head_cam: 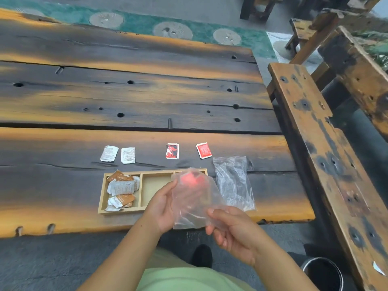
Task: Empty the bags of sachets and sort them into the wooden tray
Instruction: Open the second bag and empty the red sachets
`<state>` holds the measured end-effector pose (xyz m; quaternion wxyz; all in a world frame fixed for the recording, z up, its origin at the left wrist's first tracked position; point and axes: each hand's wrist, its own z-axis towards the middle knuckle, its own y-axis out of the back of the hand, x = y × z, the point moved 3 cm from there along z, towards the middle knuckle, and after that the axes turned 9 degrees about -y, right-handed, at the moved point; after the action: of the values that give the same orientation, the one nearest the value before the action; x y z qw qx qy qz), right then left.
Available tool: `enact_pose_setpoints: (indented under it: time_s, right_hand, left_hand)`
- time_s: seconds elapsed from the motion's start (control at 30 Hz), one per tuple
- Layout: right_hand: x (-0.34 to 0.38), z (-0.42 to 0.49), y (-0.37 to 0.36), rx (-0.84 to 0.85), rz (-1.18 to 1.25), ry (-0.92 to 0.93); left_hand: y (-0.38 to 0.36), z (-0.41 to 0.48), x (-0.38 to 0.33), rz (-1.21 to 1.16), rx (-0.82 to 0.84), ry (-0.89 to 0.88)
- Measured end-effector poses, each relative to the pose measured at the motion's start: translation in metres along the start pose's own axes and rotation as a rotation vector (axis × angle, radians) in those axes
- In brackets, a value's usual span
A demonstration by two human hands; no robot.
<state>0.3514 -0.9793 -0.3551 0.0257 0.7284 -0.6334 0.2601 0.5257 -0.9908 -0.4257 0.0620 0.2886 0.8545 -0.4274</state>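
Both hands' grips clasp the bag between them.

A wide plank table, charred dark with orange streaks and knot holes, fills the view. A matching bench runs along its right side. Beyond lies grey floor with a green strip bearing pale round discs. A dark bin stands low right.

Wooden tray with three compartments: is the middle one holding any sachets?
No, the middle compartment of the wooden tray shows bare wood, while the orange and white sachets fill only its left compartment.
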Motion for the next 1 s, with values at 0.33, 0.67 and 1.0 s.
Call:
enact_pose_setpoints:
  time_s: [0.33,0.67,1.0]
  right_hand:
    - [0.003,0.018,0.015,-0.133,-0.341,0.175]
    - [0.027,0.034,0.11,-0.343,-0.504,0.269]
    - [0.042,0.077,0.205,-0.502,-0.596,0.358]
  left_hand:
    - [-0.019,0.019,-0.035,0.221,0.042,-0.119]
    - [-0.077,0.063,0.016,0.437,-0.126,-0.268]
    - [-0.114,0.121,0.065,0.699,-0.257,-0.32]
